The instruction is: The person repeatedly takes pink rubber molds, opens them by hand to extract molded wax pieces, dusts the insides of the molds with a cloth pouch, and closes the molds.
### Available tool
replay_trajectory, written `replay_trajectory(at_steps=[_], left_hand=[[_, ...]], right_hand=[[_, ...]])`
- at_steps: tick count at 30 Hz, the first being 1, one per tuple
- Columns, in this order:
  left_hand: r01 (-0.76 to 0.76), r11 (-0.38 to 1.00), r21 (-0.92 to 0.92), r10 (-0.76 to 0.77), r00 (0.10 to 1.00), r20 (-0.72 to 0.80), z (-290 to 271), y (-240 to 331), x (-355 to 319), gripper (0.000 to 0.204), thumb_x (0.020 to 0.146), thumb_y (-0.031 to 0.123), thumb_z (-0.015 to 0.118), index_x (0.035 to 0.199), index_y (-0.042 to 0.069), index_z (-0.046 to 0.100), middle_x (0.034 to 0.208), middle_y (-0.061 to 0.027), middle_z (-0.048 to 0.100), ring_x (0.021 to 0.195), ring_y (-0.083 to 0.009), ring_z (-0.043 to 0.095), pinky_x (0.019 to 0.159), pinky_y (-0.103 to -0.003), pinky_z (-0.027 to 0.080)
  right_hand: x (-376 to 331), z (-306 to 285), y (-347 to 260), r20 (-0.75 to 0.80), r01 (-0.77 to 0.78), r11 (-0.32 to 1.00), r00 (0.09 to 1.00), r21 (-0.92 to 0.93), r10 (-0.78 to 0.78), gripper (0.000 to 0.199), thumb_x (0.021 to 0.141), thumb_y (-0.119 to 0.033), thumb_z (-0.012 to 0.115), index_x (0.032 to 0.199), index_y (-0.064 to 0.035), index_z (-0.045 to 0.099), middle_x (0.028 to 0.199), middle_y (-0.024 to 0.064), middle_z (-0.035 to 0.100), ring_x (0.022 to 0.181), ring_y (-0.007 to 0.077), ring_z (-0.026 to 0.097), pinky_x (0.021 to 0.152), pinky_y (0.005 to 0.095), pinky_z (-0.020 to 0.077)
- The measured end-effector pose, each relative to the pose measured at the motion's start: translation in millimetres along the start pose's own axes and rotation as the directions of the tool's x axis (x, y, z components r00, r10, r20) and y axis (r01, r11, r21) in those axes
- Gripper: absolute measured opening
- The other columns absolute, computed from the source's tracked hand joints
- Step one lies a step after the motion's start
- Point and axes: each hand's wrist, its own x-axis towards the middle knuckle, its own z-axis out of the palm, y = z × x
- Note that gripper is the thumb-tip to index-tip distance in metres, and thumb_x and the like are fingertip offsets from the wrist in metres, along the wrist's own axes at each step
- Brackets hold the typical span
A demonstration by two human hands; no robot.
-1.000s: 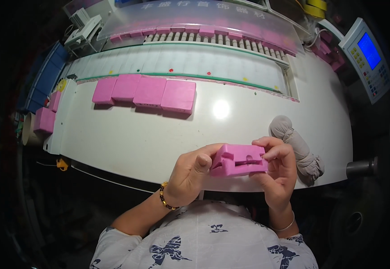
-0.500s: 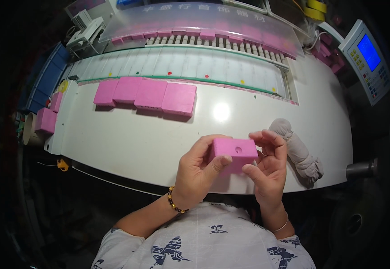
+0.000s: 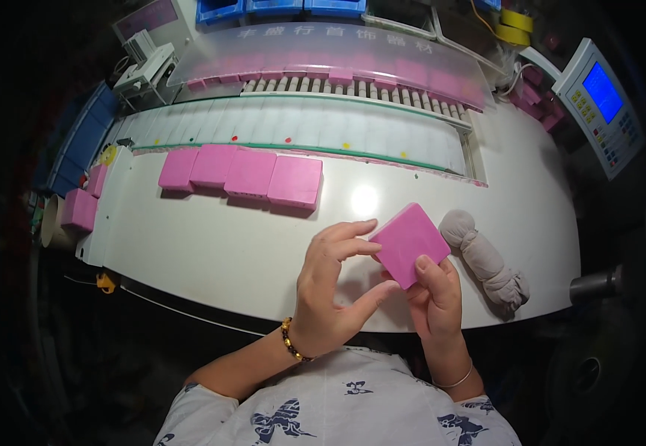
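Pink is the colour of the small square box point(image 3: 409, 243) that I see held up between both hands, just above the near edge of the white table point(image 3: 211, 253); its flat smooth side faces up at me and it sits turned like a diamond; the left hand point(image 3: 328, 290) has its fingers point(image 3: 349, 230) bent and its fingertips touch the left edge of the box, with the thumb reaching under the low corner; the right hand point(image 3: 433, 293) pinches the box from below, thumb on top near the low right edge and the other fingers hidden behind it; so both hands are closed on the box, not spread flat; a bead bracelet point(image 3: 291, 340) is on the left wrist and a thin bangle point(image 3: 458, 380) is on the right wrist; just to the right of the box lies a grey cloth bundle point(image 3: 486, 260), tied up in lumps, resting on the table; farther back on the left a row of four pink boxes point(image 3: 242, 173) sits side by side, touching each other; behind them runs a white belt point(image 3: 300, 132) with little coloured dots; far right stands a white control panel with a blue screen point(image 3: 600, 104).
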Motion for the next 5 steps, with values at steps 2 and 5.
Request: replay_trajectory(at_steps=[2,5], left_hand=[[0.032,0.999,-0.025,-0.031,0.999,0.004,-0.5,-1.3,1.3,0.054,0.073,0.004,0.08,0.118,0.004,0.049,0.133,-0.0193,0.049,0.127,-0.028,0.048,0.106,-0.039,0.037],[0.08,0.987,-0.142,-0.087,0.995,-0.046,5.0,-5.7,-0.4,0.056,0.071,0.009,0.082,0.118,0.004,0.052,0.133,-0.0197,0.05,0.119,-0.0335,0.051,0.1,-0.042,0.042]], right_hand=[[-0.4,-3.3,-1.0,0.028,-0.011,1.0,1.0,-0.017,0.011,0.04,0.093,-0.011,0.057,0.128,0.005,0.047,0.11,0.0123,0.063,0.099,0.0187,0.063,0.09,0.0337,0.0507],[-1.6,-4.8,1.2,-0.007,0.079,0.962,0.996,-0.26,-0.084,0.049,0.088,-0.013,0.064,0.131,0.0036,0.046,0.111,0.0136,0.063,0.098,0.0202,0.064,0.091,0.0324,0.0498]])
